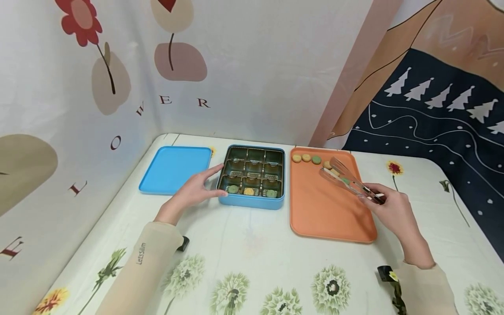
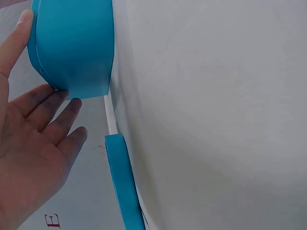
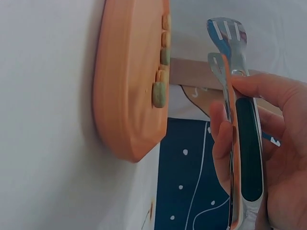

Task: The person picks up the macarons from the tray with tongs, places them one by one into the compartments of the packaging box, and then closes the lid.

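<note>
My left hand (image 1: 194, 191) rests against the left side of a blue box (image 1: 252, 202), its thumb at the near left corner and its fingers fairly straight. Inside the box is a dark divided insert with three rows of compartments. Its nearest row holds a green cookie (image 1: 232, 189), a yellow cookie (image 1: 249, 191) and another green cookie (image 1: 271, 193). Metal tongs (image 3: 250, 143) with slotted tips and dark handle inlays are gripped in my right hand (image 1: 395, 212). The tips hover over an orange tray (image 1: 327, 214), apart and with nothing between them in the right wrist view.
Several yellow and green cookies (image 1: 306, 158) lie in a line along the tray's far edge. A shallow blue lid (image 1: 175, 169) lies left of the box. A flower-print cloth (image 1: 252, 245) covers the table, and printed curtains (image 1: 256, 74) hang behind it.
</note>
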Demonstrator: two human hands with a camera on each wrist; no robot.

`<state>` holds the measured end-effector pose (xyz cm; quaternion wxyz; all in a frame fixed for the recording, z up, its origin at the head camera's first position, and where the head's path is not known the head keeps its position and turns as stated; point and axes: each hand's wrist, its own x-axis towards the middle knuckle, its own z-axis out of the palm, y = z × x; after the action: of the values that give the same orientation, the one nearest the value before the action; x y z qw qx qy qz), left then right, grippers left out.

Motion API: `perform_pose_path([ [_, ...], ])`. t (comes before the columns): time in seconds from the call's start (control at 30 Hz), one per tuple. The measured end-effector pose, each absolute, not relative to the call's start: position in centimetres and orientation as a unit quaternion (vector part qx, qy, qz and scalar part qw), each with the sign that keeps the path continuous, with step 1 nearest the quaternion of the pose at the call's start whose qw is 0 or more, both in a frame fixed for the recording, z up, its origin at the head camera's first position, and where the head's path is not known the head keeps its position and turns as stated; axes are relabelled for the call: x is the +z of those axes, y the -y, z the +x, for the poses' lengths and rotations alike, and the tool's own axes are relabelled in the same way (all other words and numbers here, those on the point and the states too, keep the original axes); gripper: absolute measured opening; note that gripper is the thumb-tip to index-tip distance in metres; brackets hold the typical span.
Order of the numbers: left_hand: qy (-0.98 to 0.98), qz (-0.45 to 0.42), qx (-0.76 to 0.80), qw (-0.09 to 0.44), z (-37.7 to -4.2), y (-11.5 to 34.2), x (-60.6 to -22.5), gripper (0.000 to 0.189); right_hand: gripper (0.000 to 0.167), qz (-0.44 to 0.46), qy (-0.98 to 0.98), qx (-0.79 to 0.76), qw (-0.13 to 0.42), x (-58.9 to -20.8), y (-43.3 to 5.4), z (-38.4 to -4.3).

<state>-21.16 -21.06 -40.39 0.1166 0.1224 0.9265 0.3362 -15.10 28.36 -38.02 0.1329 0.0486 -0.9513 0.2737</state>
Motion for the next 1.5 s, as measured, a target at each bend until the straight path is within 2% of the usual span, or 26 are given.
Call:
perform_pose_path([
  [1.23,-0.926,0.117,0.339,0.116,-21.0,21.0,-40.3,0.098,0.034,0.026,0.958,0.256,0.124,-39.0,-30.8,-14.3],
  [1.5,-0.927,0.122,0.335,0.112,-21.1,21.0,-40.4,0.098,0.036,0.013,0.962,0.254,0.103,-39.3,-31.2,-14.2],
])
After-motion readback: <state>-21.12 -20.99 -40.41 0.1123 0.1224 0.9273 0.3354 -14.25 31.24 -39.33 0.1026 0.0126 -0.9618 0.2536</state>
